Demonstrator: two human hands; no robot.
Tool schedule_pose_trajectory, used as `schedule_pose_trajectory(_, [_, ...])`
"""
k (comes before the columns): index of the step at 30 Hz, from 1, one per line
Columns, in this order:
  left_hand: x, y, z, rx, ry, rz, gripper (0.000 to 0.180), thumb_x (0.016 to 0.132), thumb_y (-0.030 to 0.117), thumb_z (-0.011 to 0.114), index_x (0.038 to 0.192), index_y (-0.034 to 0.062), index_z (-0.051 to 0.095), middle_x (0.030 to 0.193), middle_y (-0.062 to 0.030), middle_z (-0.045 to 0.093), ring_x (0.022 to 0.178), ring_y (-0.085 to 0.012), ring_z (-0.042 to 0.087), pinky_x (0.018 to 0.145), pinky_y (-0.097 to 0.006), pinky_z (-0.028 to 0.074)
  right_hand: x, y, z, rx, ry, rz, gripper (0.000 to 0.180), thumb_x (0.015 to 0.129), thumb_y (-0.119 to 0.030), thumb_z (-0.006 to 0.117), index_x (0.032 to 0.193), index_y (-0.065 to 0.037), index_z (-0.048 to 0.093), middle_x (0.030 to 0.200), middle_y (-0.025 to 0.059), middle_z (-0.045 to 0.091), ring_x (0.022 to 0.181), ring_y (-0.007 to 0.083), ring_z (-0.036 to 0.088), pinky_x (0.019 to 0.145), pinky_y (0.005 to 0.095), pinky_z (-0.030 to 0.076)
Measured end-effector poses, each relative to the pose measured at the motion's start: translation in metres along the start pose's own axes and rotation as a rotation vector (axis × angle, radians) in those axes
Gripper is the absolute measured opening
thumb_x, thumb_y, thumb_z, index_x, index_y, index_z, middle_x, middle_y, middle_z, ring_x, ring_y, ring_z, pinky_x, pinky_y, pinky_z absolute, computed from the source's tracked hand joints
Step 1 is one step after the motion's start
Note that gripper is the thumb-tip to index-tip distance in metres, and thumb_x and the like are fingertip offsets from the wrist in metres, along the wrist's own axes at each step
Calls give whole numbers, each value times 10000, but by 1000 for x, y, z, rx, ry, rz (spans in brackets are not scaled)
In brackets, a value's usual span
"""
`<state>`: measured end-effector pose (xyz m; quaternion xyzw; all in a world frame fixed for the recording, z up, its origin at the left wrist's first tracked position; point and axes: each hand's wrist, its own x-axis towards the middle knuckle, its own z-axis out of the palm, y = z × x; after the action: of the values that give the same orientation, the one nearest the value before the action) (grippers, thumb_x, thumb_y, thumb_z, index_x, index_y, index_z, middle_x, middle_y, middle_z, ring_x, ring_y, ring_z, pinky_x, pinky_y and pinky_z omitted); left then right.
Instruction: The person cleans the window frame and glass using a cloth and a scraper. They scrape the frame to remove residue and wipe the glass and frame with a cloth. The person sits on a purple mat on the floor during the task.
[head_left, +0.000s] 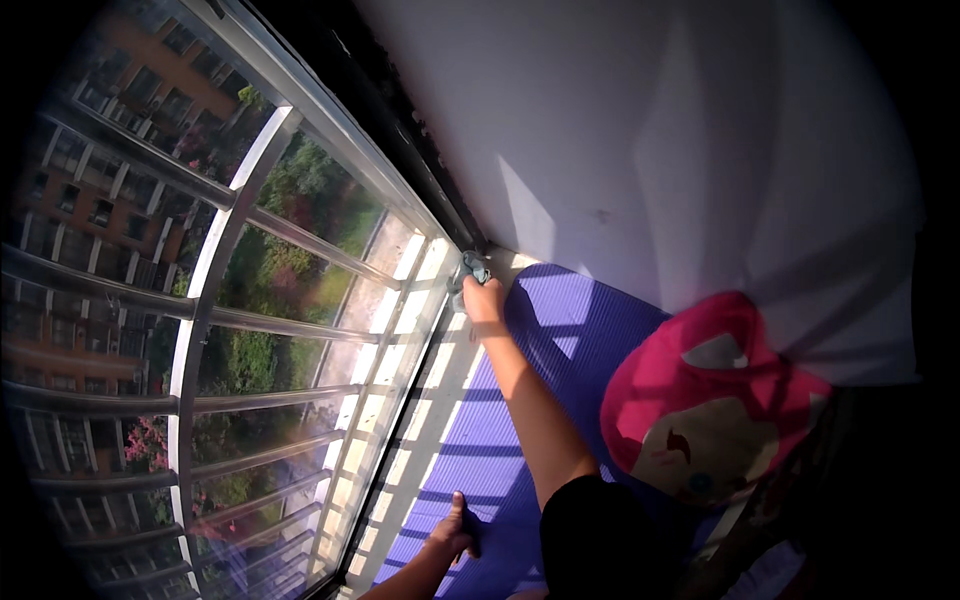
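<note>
A crumpled grey cloth is bunched in my right hand, whose fingers are closed on it. That arm reaches far forward, and the cloth lies against the corner where the window frame meets the sill and the white wall. Lower down, my left hand rests on the purple ribbed mat, its thumb stretched out and apart from the other fingers, with nothing seen in it. Part of its fingers is hidden under the hand.
On my left is a large glass window with curved metal bars; trees and brick buildings show outside. A pale sill runs along the glass. A pink plush cushion with a cartoon face lies at right, by the white wall.
</note>
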<state>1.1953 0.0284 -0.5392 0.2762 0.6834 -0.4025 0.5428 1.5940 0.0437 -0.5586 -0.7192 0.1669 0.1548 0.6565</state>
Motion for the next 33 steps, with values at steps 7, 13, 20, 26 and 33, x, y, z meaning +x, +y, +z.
schedule_pose_trajectory(7, [14, -9, -7, 56, 7, -7, 1116, 586, 832, 389, 1344, 58, 123, 1352, -177, 162, 1220, -440, 89, 984, -554, 73, -19, -42, -15, 237, -259, 109, 185, 761, -142, 561, 863, 7, 605, 729, 59, 590, 587, 130, 541, 443, 288, 405])
schedule_pose_trajectory(13, [34, -12, -17, 160, 58, 2, 1100, 606, 830, 381, 1331, 20, 211, 1322, -180, 283, 1235, -380, 182, 1010, -501, 96, -81, -80, -9, 473, -127, -354, 346, 775, -105, 530, 1098, 18, 530, 910, 101, 599, 800, 166, 565, 719, 279, 450])
schedule_pose_trajectory(20, [101, -30, -40, 227, 226, -15, 1094, 630, 827, 372, 1315, -24, 313, 1288, -184, 424, 1252, -311, 290, 1040, -438, 123, -120, -230, -10, 76, 116, -999, 358, 775, -76, 530, 1130, -27, 520, 1010, 204, 557, 884, 365, 573, 762, 370, 478])
schedule_pose_trajectory(26, [1, 3, -1, 429, 271, -36, 1149, 611, 832, 387, 1342, -39, 227, 1364, -232, 288, 1284, -353, 197, 1041, -464, 106, -80, -159, -2, -105, 346, -1018, 341, 762, -134, 576, 1091, -51, 552, 908, 220, 562, 748, 361, 601, 623, 375, 516])
schedule_pose_trajectory(33, [-33, 2, 12, 454, 380, 15, 1061, 646, 773, 464, 1322, -26, 295, 1305, -216, 381, 1274, -341, 233, 1033, -468, 136, -137, -272, -19, -148, 46, -896, 248, 746, -83, 519, 973, 17, 532, 860, 205, 593, 812, 370, 585, 737, 418, 470])
